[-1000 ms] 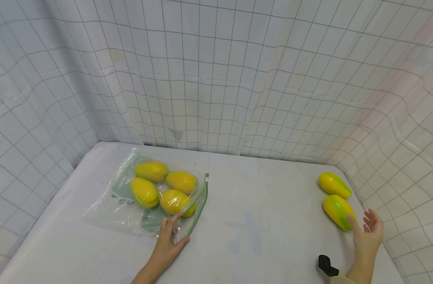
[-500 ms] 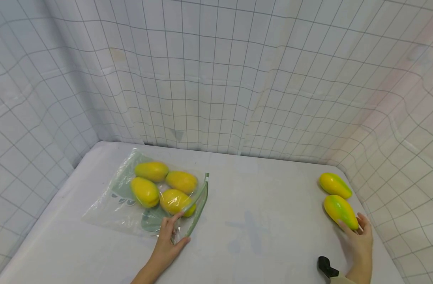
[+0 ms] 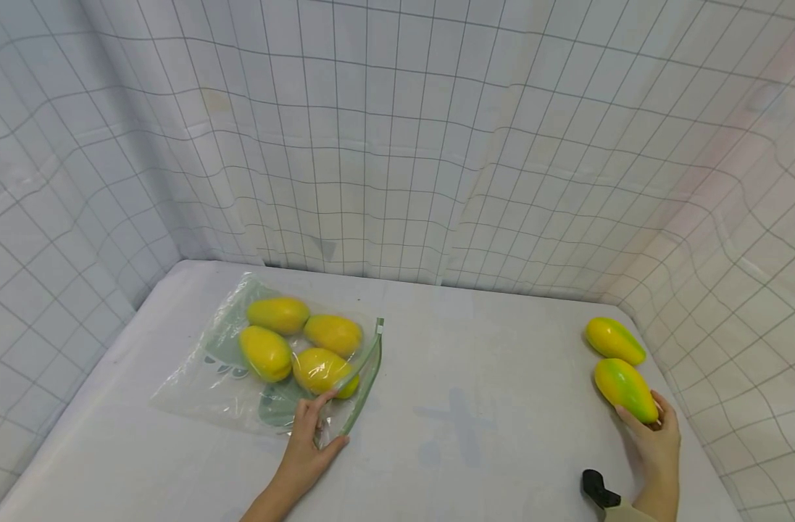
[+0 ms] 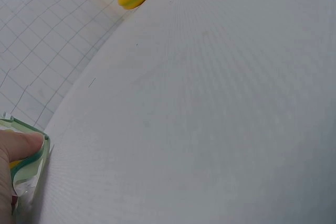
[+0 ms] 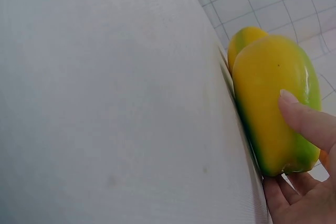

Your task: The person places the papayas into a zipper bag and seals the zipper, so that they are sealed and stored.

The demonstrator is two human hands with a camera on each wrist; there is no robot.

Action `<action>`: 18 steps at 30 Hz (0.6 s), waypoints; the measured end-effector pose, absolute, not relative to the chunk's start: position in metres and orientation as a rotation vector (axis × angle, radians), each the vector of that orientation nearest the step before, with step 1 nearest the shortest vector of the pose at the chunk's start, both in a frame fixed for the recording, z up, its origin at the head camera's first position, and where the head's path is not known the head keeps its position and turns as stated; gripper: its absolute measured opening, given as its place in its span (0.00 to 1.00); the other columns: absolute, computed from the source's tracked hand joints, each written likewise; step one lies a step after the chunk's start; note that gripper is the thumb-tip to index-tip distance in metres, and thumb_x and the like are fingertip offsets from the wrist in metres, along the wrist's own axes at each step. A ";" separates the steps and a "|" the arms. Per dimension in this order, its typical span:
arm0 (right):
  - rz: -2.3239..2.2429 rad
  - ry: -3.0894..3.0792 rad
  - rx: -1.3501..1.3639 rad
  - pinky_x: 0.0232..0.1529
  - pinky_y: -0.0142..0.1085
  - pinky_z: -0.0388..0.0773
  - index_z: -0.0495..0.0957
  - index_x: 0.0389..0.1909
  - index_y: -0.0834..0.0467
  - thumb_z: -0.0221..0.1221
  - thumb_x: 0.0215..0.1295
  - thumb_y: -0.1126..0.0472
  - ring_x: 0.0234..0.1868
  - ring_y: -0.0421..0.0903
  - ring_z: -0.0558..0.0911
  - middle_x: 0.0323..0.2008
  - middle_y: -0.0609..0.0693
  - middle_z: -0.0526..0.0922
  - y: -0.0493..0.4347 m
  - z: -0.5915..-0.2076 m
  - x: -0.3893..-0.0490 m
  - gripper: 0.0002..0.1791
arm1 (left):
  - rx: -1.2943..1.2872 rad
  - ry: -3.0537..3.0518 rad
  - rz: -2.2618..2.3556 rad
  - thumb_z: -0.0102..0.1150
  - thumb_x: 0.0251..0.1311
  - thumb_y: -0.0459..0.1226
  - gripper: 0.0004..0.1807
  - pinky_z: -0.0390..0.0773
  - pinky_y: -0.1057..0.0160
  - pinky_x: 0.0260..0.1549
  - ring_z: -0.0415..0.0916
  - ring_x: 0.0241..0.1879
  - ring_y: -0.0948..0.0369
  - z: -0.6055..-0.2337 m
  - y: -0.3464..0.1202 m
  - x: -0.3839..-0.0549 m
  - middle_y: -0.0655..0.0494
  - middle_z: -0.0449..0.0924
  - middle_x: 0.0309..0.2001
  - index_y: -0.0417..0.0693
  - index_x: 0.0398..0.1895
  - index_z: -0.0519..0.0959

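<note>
A clear zip bag (image 3: 201,384) with green print lies on the left part of the table, with several yellow mangoes (image 3: 267,353) inside. My left hand (image 3: 306,449) holds the bag's mouth, the index finger at its upper edge and the thumb (image 4: 23,144) on the green zip strip (image 3: 364,395). At the far right my right hand (image 3: 658,438) grips the near end of a yellow-green mango (image 3: 622,388). In the right wrist view the thumb (image 5: 307,121) lies on this mango's side and the fingers are at its end, partly hidden. A second mango (image 3: 614,339) touches it from behind.
The white-covered table (image 3: 488,362) spreads between the bag and the two loose mangoes. A checked curtain (image 3: 397,181) encloses the back and both sides, close to the right-hand mangoes. A black strap piece (image 3: 601,489) is beside the right forearm.
My right hand has moved left onto the nearer loose mango and its fingers have closed around the near end. The left hand and the bag look the same.
</note>
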State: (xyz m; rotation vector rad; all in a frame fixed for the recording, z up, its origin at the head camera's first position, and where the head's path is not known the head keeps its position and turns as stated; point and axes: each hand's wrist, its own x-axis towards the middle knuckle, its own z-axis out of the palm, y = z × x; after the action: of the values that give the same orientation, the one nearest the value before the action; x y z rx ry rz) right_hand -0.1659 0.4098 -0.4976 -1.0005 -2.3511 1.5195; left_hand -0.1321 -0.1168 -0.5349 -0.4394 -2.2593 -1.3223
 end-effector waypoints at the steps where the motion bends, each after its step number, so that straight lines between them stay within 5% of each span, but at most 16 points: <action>1: 1.524 -2.346 -1.006 0.56 0.33 0.61 0.45 0.71 0.44 0.62 0.53 0.45 0.54 0.41 0.62 0.69 0.54 0.50 0.410 -0.498 -0.166 0.48 | -0.437 -2.264 -1.324 0.72 0.24 0.20 0.48 0.65 0.73 0.28 0.55 0.30 0.67 -0.535 -0.117 -0.132 0.48 0.58 0.33 0.44 0.58 0.66; 4: 1.512 -2.343 -1.013 0.57 0.36 0.61 0.45 0.71 0.44 0.61 0.53 0.44 0.56 0.44 0.62 0.70 0.55 0.50 0.410 -0.499 -0.166 0.48 | -0.438 -2.266 -1.323 0.72 0.24 0.20 0.48 0.65 0.72 0.28 0.55 0.30 0.67 -0.535 -0.117 -0.132 0.48 0.58 0.33 0.44 0.58 0.65; 8: 1.502 -2.318 -1.039 0.50 0.27 0.63 0.47 0.70 0.44 0.61 0.52 0.43 0.57 0.46 0.62 0.69 0.55 0.52 0.409 -0.500 -0.165 0.47 | -0.447 -2.261 -1.320 0.73 0.24 0.20 0.48 0.65 0.72 0.28 0.55 0.30 0.67 -0.536 -0.117 -0.132 0.47 0.59 0.33 0.44 0.59 0.65; 18: 1.486 -2.267 -0.955 0.33 0.15 0.63 0.54 0.69 0.49 0.62 0.53 0.46 0.39 0.29 0.64 0.58 0.52 0.62 0.396 -0.496 -0.167 0.44 | -0.441 -2.260 -1.336 0.73 0.26 0.21 0.47 0.65 0.72 0.28 0.55 0.30 0.67 -0.535 -0.117 -0.133 0.49 0.57 0.32 0.46 0.59 0.66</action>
State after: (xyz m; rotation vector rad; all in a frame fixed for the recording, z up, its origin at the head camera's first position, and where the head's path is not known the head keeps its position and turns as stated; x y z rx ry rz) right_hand -0.1671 0.3963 -0.4957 -0.9547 -2.2670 1.4859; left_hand -0.1325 -0.1170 -0.5353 -0.4415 -2.2600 -1.3364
